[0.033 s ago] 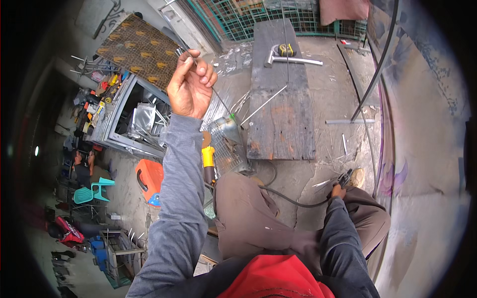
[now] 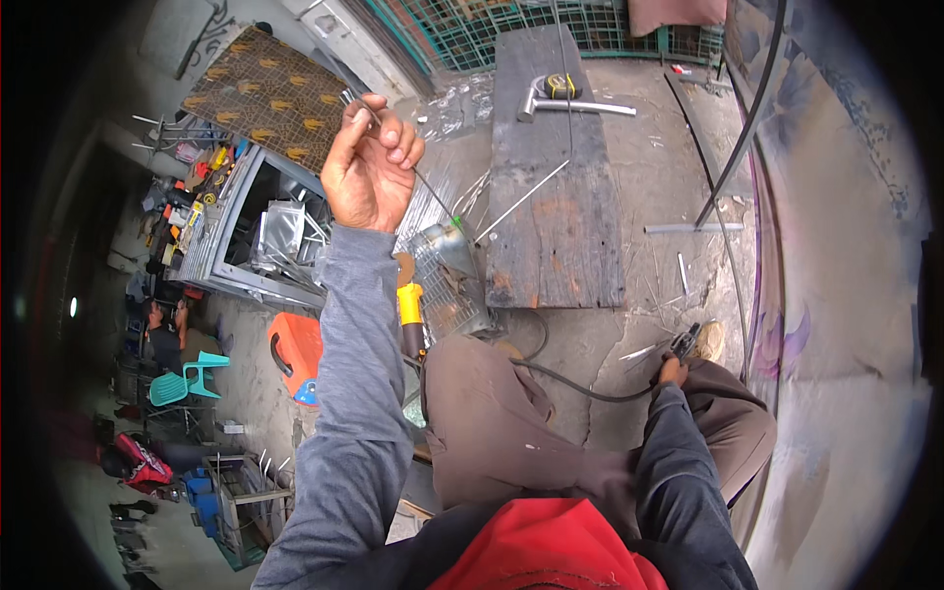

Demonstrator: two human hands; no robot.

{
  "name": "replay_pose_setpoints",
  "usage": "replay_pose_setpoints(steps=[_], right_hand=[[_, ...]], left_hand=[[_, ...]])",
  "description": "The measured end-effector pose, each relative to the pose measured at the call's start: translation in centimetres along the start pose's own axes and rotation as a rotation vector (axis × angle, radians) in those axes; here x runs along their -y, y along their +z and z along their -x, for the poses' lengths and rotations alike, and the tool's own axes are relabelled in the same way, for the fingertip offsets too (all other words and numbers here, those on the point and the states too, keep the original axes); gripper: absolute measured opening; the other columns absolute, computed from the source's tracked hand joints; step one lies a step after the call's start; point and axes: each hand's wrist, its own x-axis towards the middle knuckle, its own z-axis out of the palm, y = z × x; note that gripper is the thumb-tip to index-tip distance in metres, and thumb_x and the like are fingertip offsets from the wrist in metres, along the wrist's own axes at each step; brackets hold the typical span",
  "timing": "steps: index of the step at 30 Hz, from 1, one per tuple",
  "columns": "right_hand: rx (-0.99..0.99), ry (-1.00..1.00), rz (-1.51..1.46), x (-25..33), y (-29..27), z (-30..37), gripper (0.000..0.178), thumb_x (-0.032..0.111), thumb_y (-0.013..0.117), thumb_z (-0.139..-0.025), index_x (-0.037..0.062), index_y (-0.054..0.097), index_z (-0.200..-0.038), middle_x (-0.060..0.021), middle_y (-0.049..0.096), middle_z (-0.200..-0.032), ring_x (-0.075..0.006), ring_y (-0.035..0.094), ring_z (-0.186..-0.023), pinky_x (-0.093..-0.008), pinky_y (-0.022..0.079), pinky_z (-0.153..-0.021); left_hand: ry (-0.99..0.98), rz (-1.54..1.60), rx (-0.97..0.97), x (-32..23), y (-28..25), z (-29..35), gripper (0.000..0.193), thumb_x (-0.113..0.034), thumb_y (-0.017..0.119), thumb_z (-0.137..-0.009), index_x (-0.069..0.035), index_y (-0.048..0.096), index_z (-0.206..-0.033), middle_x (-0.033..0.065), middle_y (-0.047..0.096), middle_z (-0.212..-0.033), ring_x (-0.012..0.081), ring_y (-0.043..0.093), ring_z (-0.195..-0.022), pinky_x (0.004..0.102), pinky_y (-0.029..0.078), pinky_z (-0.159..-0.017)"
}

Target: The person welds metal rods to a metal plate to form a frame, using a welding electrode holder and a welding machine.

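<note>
My left hand is raised at arm's length, its fingers pinched round a thin dark rod or cable that slants down towards a mesh-covered metal piece. Low on the right, beside my knee, my right hand grips a black welding electrode holder. A thick black cable runs left from that hand across the floor. Ahead lies a worn wooden plank; on it rest a metal hammer and a black-and-yellow tape measure. A thin pale rod leans over its left edge.
A yellow-and-black angle grinder stands under my left forearm, near an orange machine. Left is a metal frame with scrap. Cables hang at the right by a patterned sheet. A green wire grid closes the far side.
The whole view has shifted slightly, with the plank and tools sitting a little higher. My left hand appears slightly further left. Both hands keep their hold.
</note>
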Motion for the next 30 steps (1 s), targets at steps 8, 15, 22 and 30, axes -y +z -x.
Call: replay_pose_setpoints(steps=[8,15,22,30], right_hand=[[-0.125,-0.161,0.196,0.7,1.5,3.0,0.047,0.036,0.071,-0.078,-0.0045,0.065,-0.1,-0.0163,0.067,-0.088,-0.0245,0.063,-0.069,-0.0351,0.05,-0.069],[0.255,0.128,0.181,-5.4,1.1,-2.6,0.044,0.037,0.072,-0.083,-0.0019,0.066,-0.102,-0.0082,0.067,-0.081,-0.0206,0.063,-0.068,-0.0331,0.049,-0.059],[0.342,-0.094,0.808,-8.3,5.0,-0.4,0.058,0.035,0.067,-0.08,-0.0106,0.061,-0.115,-0.0279,0.066,-0.108,-0.0373,0.064,-0.105,-0.0367,0.048,-0.092],[0.897,-0.033,1.3,2.6,6.7,0.3,0.039,0.034,0.063,-0.082,-0.0011,0.07,-0.099,-0.0172,0.071,-0.097,-0.0283,0.07,-0.087,-0.04,0.055,-0.078]], left_hand=[[-0.016,0.024,-0.043,3.7,-2.1,1.1,0.024,-0.023,0.051,-0.097,-0.006,0.063,-0.108,0.0025,0.047,-0.075,0.0124,0.036,-0.067,0.027,0.032,-0.061],[-0.077,0.016,-0.17,9.2,-3.5,4.0,0.023,-0.025,0.051,-0.098,-0.007,0.062,-0.107,0.0031,0.048,-0.07,0.0129,0.035,-0.063,0.028,0.032,-0.061],[0.012,-0.013,-0.231,7.3,-3.8,5.1,0.022,-0.026,0.052,-0.097,-0.01,0.061,-0.109,0.0036,0.045,-0.072,0.0138,0.036,-0.064,0.0292,0.033,-0.063],[0.089,0.029,-0.324,7.2,-5.3,6.2,0.018,-0.023,0.051,-0.097,-0.009,0.055,-0.107,0.0036,0.043,-0.07,0.0137,0.038,-0.062,0.0291,0.034,-0.06]])
